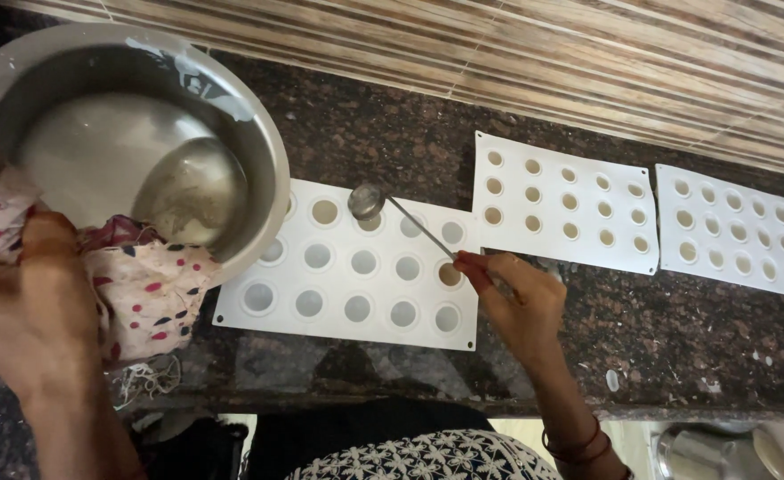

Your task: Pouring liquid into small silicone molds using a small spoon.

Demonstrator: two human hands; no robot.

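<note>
Her right hand (521, 307) pinches the thin handle of a small metal ladle (367, 202), its bowl hanging over the nearest white mould tray (347, 322). The left hand (27, 307) grips a tilted steel bowl (258, 151) through a spotted cloth (156, 293); its fingers look closed. Two more mould trays (565, 209) lie further along the dark speckled stone counter (676, 329), against a striped tile wall (587, 62).

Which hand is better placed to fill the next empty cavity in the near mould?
Likely the right hand: it holds the small ladle over the near mould. The left hand grips the tilted steel bowl through a cloth.
</note>
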